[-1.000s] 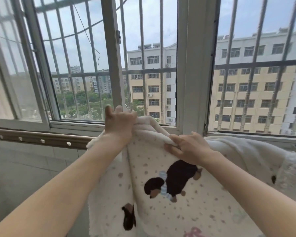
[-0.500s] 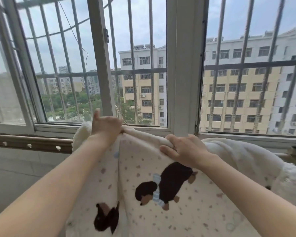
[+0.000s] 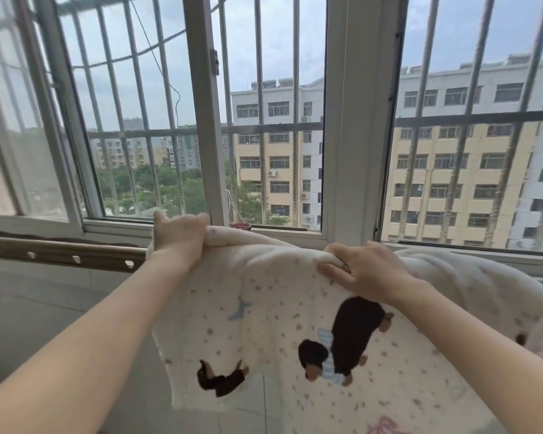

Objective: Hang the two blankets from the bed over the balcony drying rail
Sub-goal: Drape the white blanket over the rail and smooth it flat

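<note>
Both hands are clamped on the same cream blanket [image 3: 264,311], right at its top fold. The left hand [image 3: 179,238] has its fingers curled over the edge and a bunch of fabric squeezed inside them. The right hand [image 3: 364,270] pinches a ridge of fleece between thumb and curled fingers. The stretch between the two grips runs fairly taut, and the rest hangs down below them toward the person. It's printed with little specks, with a big dark dog print [image 3: 348,336] just under the right hand and a smaller one [image 3: 221,379] lower down between the arms.

The brown drying rail [image 3: 60,253] (the kind with holes along it) sticks out past the left hand, and the fold sits at about its height. You can't see the rail under the fabric. Past the right hand there's more fluffy white fabric [image 3: 470,283] piled over the rail line, but whether it's the same blanket or the second one is hard to say. Beyond the knuckles are the window frame [image 3: 355,120] and apartment blocks [image 3: 452,170].
</note>
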Demonstrator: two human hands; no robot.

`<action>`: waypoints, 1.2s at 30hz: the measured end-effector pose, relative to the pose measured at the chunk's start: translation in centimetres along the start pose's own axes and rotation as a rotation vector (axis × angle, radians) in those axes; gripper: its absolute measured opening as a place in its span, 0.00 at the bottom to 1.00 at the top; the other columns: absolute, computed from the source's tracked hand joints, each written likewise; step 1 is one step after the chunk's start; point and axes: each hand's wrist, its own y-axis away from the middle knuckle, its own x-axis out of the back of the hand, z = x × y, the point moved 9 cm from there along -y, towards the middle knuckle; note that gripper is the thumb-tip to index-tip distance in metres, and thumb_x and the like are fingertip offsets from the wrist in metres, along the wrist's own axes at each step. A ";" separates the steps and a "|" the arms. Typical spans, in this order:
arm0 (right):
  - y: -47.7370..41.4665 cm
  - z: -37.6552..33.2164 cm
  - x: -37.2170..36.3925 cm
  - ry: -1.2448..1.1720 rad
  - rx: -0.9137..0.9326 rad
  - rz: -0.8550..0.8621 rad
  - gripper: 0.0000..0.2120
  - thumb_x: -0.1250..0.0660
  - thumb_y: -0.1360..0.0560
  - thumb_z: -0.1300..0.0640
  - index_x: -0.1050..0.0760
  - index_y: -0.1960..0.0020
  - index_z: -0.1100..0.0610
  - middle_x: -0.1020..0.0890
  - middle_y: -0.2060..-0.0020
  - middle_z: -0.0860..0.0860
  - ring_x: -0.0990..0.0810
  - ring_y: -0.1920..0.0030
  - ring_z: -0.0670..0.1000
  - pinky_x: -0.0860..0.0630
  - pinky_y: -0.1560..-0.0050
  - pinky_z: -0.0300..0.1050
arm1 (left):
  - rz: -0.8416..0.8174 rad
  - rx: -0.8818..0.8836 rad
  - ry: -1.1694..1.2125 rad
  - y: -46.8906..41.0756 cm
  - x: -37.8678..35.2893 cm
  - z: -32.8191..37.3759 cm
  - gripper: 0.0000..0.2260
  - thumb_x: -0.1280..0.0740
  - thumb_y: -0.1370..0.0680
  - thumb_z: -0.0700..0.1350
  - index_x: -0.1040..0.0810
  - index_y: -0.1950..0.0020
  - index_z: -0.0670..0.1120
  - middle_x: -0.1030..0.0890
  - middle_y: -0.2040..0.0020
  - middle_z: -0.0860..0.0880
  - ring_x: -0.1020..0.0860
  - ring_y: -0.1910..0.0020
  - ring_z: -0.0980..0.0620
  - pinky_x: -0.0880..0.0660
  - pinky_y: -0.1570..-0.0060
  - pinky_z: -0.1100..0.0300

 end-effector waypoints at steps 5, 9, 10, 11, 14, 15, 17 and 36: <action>0.2 0.0 0.4 -0.012 -0.042 0.006 0.19 0.51 0.25 0.33 0.31 0.49 0.44 0.21 0.64 0.44 0.32 0.63 0.45 0.43 0.58 0.43 | 0.176 -0.008 -0.144 -0.9 1.3 -0.2 0.11 0.37 0.26 0.41 0.22 0.48 0.54 0.23 0.47 0.51 0.25 0.44 0.48 0.43 0.34 0.47; 0.1 0.3 0.3 0.010 -0.103 0.008 0.23 0.53 0.27 0.31 0.31 0.56 0.48 0.29 0.72 0.42 0.32 0.64 0.48 0.46 0.63 0.44 | 0.191 -0.044 -0.196 -2.4 0.5 -0.4 0.14 0.34 0.31 0.43 0.23 0.47 0.55 0.27 0.45 0.50 0.29 0.42 0.47 0.39 0.39 0.46; 0.2 0.4 0.3 0.010 -0.114 0.006 0.24 0.54 0.27 0.30 0.31 0.57 0.48 0.30 0.72 0.41 0.31 0.64 0.48 0.45 0.64 0.42 | 0.172 -0.047 -0.206 -2.7 0.1 -0.4 0.15 0.33 0.32 0.43 0.23 0.47 0.54 0.28 0.45 0.49 0.30 0.42 0.47 0.38 0.41 0.47; 0.2 0.4 0.2 0.010 -0.126 0.004 0.24 0.54 0.28 0.30 0.31 0.59 0.47 0.31 0.73 0.41 0.30 0.64 0.48 0.45 0.65 0.40 | 0.154 -0.053 -0.208 -3.0 -0.4 -0.4 0.16 0.33 0.33 0.42 0.24 0.47 0.54 0.29 0.44 0.49 0.30 0.42 0.47 0.37 0.42 0.48; 0.1 0.5 0.2 0.012 -0.169 -0.001 0.23 0.57 0.29 0.29 0.36 0.64 0.45 0.30 0.73 0.41 0.28 0.64 0.49 0.45 0.65 0.34 | 0.064 -0.041 -0.105 -4.0 -2.6 -0.4 0.14 0.38 0.27 0.38 0.26 0.44 0.50 0.27 0.43 0.47 0.27 0.43 0.46 0.32 0.46 0.51; 0.2 0.6 0.1 0.013 -0.192 -0.008 0.24 0.57 0.29 0.28 0.34 0.64 0.45 0.29 0.72 0.41 0.27 0.63 0.49 0.42 0.65 0.36 | 0.020 -0.037 -0.048 -4.3 -3.5 -0.6 0.11 0.39 0.24 0.40 0.26 0.43 0.49 0.25 0.44 0.47 0.24 0.44 0.46 0.31 0.49 0.53; 0.2 0.8 -0.2 0.036 -0.246 -0.041 0.26 0.55 0.27 0.30 0.29 0.60 0.47 0.24 0.68 0.44 0.25 0.61 0.52 0.35 0.61 0.44 | -0.047 -0.057 0.038 -4.6 -4.8 -0.8 0.09 0.39 0.22 0.49 0.24 0.45 0.48 0.21 0.47 0.48 0.22 0.47 0.46 0.30 0.56 0.57; -4.9 -8.9 -2.8 0.014 -0.311 0.067 0.19 0.47 0.28 0.31 0.28 0.54 0.44 0.22 0.60 0.41 0.22 0.54 0.48 0.42 0.34 0.57 | -0.334 -0.513 0.233 -2.0 -6.7 -4.4 0.23 0.34 0.38 0.69 0.26 0.58 0.52 0.27 0.55 0.54 0.28 0.56 0.52 0.35 0.40 0.45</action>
